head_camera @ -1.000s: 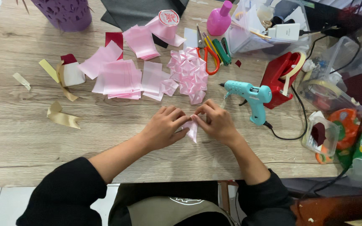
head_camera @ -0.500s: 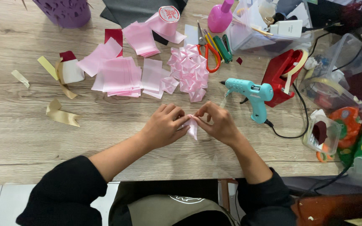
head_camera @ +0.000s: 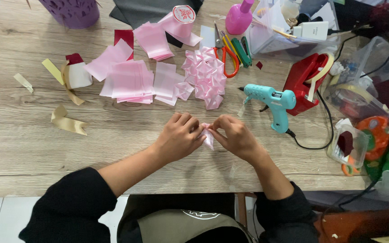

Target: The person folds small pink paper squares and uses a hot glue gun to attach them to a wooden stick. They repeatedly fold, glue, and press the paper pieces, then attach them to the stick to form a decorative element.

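Note:
A small pink ribbon piece (head_camera: 208,137) is pinched between both hands over the wooden table (head_camera: 23,148). My left hand (head_camera: 178,137) grips its left side with curled fingers. My right hand (head_camera: 235,136) holds its right side, fingertips meeting the left hand's. The piece is partly folded and mostly hidden by the fingers. Just beyond the hands lies a pile of folded pink ribbon petals (head_camera: 203,76), with stacks of cut pink ribbon squares (head_camera: 129,78) to its left.
A teal glue gun (head_camera: 271,101) stands right of the hands, its cord trailing toward me. Behind it are a red tape dispenser (head_camera: 305,81), orange-handled scissors (head_camera: 226,54), a pink ribbon roll (head_camera: 181,18), a pink bottle (head_camera: 239,18), gold ribbon scraps (head_camera: 66,121) and cluttered boxes at right.
Both hands stay in place, and the fingers have shifted slightly on the ribbon piece. The camera has tilted a little.

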